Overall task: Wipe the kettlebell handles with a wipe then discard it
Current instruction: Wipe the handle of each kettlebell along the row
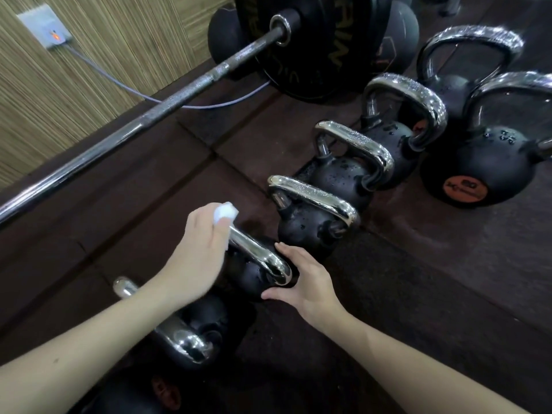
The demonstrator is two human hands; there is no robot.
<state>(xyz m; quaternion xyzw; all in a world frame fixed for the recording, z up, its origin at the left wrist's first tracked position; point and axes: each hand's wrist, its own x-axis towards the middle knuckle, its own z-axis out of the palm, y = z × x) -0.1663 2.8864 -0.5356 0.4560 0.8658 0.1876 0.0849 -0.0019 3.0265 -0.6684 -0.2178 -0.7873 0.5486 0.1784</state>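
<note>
Several black kettlebells with chrome handles stand in a diagonal row on the dark floor. My left hand (200, 243) holds a white wipe (225, 213) wrapped on the left end of one small kettlebell's chrome handle (263, 258). My right hand (301, 279) rests on the right side of that kettlebell's black body (251, 277), thumb and fingers cupping it. The handles of the farther kettlebells (316, 195) (355, 144) (409, 100) are covered with droplets. A nearer kettlebell (185, 339) sits partly under my left forearm.
A long steel barbell (167, 106) with a black plate (310, 46) lies diagonally across the back. A grey cable (119, 82) runs from a wall socket (47, 28) on the wood-pattern wall. Two larger kettlebells (501, 162) stand at the right. Bare floor lies to the lower right.
</note>
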